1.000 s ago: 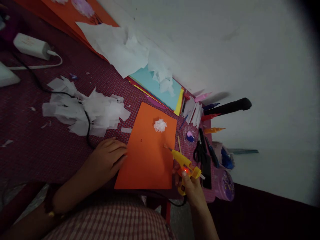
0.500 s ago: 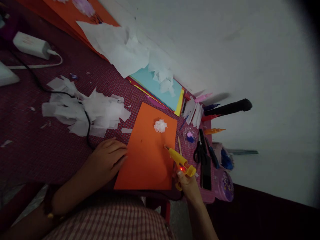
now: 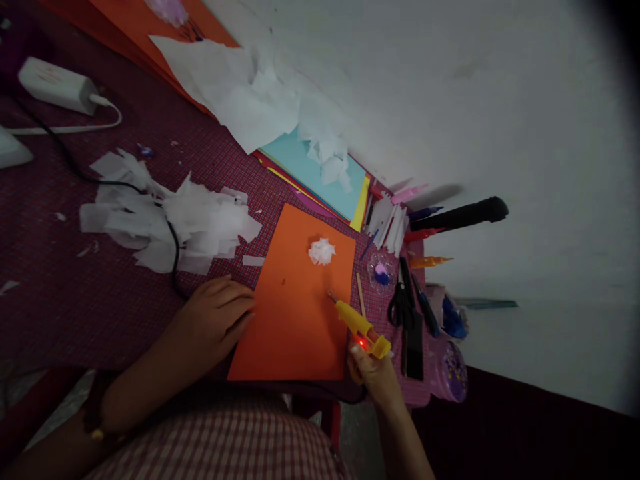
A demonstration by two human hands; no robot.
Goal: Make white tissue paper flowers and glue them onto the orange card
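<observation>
My right hand point(image 3: 369, 368) is closed around the handle of a yellow hot glue gun point(image 3: 357, 321) with a small red light lit. Its nozzle points up and left over an orange sheet of paper point(image 3: 295, 320). I cannot tell whether the tip touches the sheet. A white crumpled paper flower point(image 3: 321, 251) sits on the upper part of the sheet. At the sheet's left edge my left hand point(image 3: 220, 313) lies flat, fingers stretched out and fingertips on the edge. Left of the sheet, white paper pieces point(image 3: 200, 223) are heaped, with a black cord point(image 3: 175, 247) running across them.
Coloured paper sheets point(image 3: 290, 150) and a large white sheet point(image 3: 235, 93) lie along the wall. At right are black scissors point(image 3: 399, 303), a dark phone point(image 3: 414, 350), a wooden stick point(image 3: 361, 293) and a pink jar point(image 3: 450, 373). A white adapter point(image 3: 57, 85) rests at upper left.
The glue gun has shifted very slightly left and down over the orange sheet. My left hand and the paper flower stay where they were.
</observation>
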